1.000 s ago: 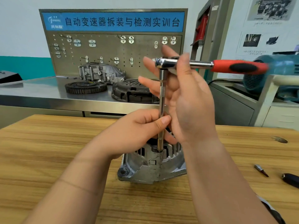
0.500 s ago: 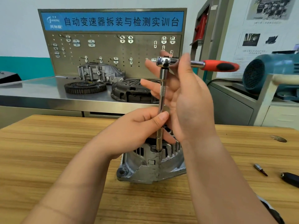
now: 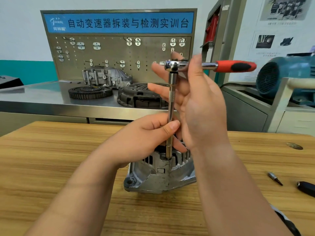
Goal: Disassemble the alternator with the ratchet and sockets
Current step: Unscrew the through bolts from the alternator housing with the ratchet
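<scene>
Gripping the extension bar (image 3: 171, 99) with the left hand (image 3: 144, 138), thumb and curled fingers closed round its lower half, lower tip meeting the top of the alternator (image 3: 158, 176) standing on edge midway across the wooden table (image 3: 51, 159). Pinching the ratchet (image 3: 235, 66) by its neck with the right hand (image 3: 201, 106) at 12 o'clock above the alternator, thumb over the steel, remaining fingers spread almost straight behind the bar, red handle pointing to 3 o'clock. Lying apart at 4 o'clock on the table: a small bit (image 3: 274, 178) near a black tool (image 3: 306, 188).
</scene>
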Available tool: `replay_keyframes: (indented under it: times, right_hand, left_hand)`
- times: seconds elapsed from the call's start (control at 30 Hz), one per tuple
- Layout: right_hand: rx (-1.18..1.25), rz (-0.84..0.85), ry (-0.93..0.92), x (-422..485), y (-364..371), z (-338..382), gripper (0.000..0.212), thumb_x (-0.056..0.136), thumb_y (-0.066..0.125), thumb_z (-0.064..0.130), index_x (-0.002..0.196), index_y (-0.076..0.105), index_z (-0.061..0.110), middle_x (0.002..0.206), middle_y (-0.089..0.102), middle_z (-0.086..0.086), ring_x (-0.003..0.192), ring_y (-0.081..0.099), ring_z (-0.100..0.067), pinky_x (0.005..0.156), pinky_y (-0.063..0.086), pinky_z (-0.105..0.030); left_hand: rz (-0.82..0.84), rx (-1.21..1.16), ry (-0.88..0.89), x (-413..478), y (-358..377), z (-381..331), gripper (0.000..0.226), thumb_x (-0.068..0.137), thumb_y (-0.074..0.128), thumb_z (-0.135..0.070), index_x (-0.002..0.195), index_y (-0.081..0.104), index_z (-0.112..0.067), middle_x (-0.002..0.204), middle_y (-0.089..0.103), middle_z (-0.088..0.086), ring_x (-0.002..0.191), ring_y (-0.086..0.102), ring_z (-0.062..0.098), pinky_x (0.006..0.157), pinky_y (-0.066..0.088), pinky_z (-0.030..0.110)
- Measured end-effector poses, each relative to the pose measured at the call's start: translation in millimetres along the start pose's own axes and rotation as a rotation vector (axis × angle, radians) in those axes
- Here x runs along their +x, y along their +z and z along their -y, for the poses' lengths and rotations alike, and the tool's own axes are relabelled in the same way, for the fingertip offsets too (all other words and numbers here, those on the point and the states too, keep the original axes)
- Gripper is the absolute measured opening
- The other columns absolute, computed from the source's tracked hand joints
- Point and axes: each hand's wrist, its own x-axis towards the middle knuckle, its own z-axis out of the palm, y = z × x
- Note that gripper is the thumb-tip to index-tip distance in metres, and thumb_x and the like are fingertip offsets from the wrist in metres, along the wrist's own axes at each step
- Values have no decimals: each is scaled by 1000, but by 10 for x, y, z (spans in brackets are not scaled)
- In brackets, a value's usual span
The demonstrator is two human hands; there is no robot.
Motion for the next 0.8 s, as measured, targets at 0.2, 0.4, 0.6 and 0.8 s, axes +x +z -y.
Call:
replay_keyframes:
  times: [0.2, 0.4, 0.6, 0.8]
  right_hand:
    - [-165, 54, -238, -10, 42, 6, 42, 95, 52, 17, 136, 51, 8, 135, 57, 4, 121, 58, -14, 107, 42, -46]
    - [21, -13, -17, 4, -18, -12, 29, 102, 40, 31, 107, 61, 11, 99, 74, -9, 79, 73, -16, 84, 58, -40]
    - [-120, -41, -180, -15, 24, -28, 33, 96, 53, 19, 128, 58, 13, 125, 65, -4, 113, 64, -24, 102, 48, -44]
    - [17, 20, -110, -17, 16, -10, 23, 101, 45, 19, 115, 61, 12, 110, 68, -7, 74, 68, -2, 86, 57, -45]
  left_hand:
    - [-72, 46, -19, 37, 23, 20, 37, 94, 48, -23, 101, 57, 12, 90, 72, 21, 80, 71, 24, 81, 56, 43]
    - [-19, 2, -23, -6, 4, -12, 48, 86, 46, -36, 103, 59, 8, 96, 69, 26, 95, 67, 37, 91, 48, 59]
    - [-72, 34, -33, 35, 26, 11, 42, 92, 46, -28, 101, 58, 11, 86, 72, 17, 78, 70, 17, 79, 57, 38]
    - [-47, -43, -17, 11, 25, -1, 42, 85, 48, -33, 97, 60, 6, 88, 71, 19, 83, 71, 22, 82, 57, 44]
